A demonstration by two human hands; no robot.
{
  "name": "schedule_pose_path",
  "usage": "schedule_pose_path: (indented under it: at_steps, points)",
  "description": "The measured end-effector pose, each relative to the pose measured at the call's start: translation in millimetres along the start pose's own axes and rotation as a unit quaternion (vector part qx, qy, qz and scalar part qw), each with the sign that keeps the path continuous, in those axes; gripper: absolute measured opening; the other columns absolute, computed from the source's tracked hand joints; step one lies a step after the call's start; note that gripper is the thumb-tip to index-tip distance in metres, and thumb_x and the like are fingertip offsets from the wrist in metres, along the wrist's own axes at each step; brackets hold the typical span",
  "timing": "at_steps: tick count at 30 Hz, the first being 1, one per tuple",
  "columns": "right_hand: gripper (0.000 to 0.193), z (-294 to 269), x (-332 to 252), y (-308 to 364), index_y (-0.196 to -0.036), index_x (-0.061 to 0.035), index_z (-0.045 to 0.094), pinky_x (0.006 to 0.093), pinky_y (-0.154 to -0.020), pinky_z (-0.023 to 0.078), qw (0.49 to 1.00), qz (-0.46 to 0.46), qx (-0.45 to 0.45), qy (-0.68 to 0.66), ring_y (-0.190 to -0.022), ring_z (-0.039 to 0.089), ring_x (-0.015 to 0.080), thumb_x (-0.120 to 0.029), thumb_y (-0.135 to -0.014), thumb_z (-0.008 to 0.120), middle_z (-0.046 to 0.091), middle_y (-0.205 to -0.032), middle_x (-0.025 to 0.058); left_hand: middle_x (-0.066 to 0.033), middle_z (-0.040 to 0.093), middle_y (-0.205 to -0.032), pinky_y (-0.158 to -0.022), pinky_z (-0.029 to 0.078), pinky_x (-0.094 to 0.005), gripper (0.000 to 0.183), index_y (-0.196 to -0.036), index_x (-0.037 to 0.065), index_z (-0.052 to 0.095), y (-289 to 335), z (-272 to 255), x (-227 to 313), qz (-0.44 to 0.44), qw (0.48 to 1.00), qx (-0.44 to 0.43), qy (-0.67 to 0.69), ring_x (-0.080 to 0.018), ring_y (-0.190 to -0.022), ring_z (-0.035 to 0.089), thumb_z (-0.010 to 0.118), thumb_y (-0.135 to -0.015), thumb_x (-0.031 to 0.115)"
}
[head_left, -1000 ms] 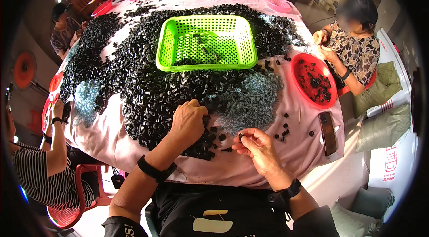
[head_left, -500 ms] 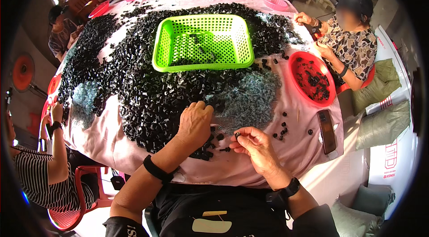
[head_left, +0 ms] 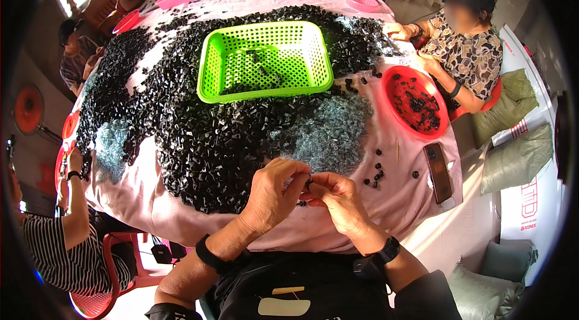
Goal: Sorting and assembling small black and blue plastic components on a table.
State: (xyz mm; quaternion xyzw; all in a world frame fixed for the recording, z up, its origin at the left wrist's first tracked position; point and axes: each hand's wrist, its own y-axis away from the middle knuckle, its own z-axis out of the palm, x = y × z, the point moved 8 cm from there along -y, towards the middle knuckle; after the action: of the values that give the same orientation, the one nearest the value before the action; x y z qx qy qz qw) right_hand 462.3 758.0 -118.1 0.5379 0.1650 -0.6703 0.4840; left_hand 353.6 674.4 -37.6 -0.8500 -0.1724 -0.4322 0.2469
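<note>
My two hands meet close to the table's near edge. Between their fingertips is a small black plastic part (head_left: 309,183). My right hand (head_left: 341,199) pinches this part, its fingers curled. My left hand (head_left: 278,190) is closed against it with thumb and finger together; what it may hold itself is too small to make out. Just beyond my left hand spreads a big heap of similar black plastic parts (head_left: 202,157). A pile of tiny glinting bluish-silver pieces (head_left: 332,130) lies past my fingertips, touching the heap.
On the heap rests a bright green basket (head_left: 265,95) with some black parts inside. To the right are a red basin (head_left: 416,129), a phone (head_left: 438,172) and several loose black parts (head_left: 375,176). Co-workers sit around the pink-covered table (head_left: 199,232).
My left hand has come from the edge of the heap to my right hand, and their fingertips now meet at the black part. The whole view has shifted slightly.
</note>
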Motion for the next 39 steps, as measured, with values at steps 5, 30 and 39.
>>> schedule_pose_path:
  at_steps: [5, 30, 39]
  points:
    - [0.021, 4.4, -6.6, 3.3, -0.115, 0.0041, 0.064, 0.0262, -0.075, 0.06, 1.0, 0.002, 0.004, 0.01, -0.088, 0.072, 0.0183, -0.003, -0.096, 0.061, 0.071, -0.101, 0.0109, -0.0113, 0.07, -0.086, -0.066, 0.054, -0.0321, 0.013, -0.097, 0.002, 0.071, 2.1, -3.1, 2.7, 0.034, 0.999, 0.035, -0.014, -0.024, -0.079, 0.068, 0.066, -0.085, 0.0]
    - [0.022, 4.8, -0.3, 0.8, -0.117, 0.0056, 0.06, 0.0302, -0.077, 0.061, 0.999, 0.009, 0.004, 0.038, -0.092, 0.072, 0.0245, -0.004, -0.098, 0.057, 0.069, -0.106, 0.0135, -0.0123, 0.07, -0.086, -0.065, 0.054, -0.0313, 0.011, -0.095, 0.001, 0.07, 5.4, -2.0, 1.4, 0.004, 0.999, 0.042, -0.005, -0.0234, -0.078, 0.068, 0.067, -0.085, -0.001]
    - [0.019, 4.1, -4.5, 2.6, -0.112, 0.004, 0.065, 0.0257, -0.072, 0.06, 1.0, 0.006, 0.016, 0.009, -0.087, 0.072, 0.0187, -0.004, -0.095, 0.063, 0.071, -0.099, 0.0115, -0.0125, 0.069, -0.085, -0.06, 0.056, -0.0324, 0.009, -0.093, 0.001, 0.07, 5.5, -5.7, 2.3, 0.001, 0.998, 0.057, 0.011, -0.0248, -0.072, 0.069, 0.067, -0.085, 0.0]
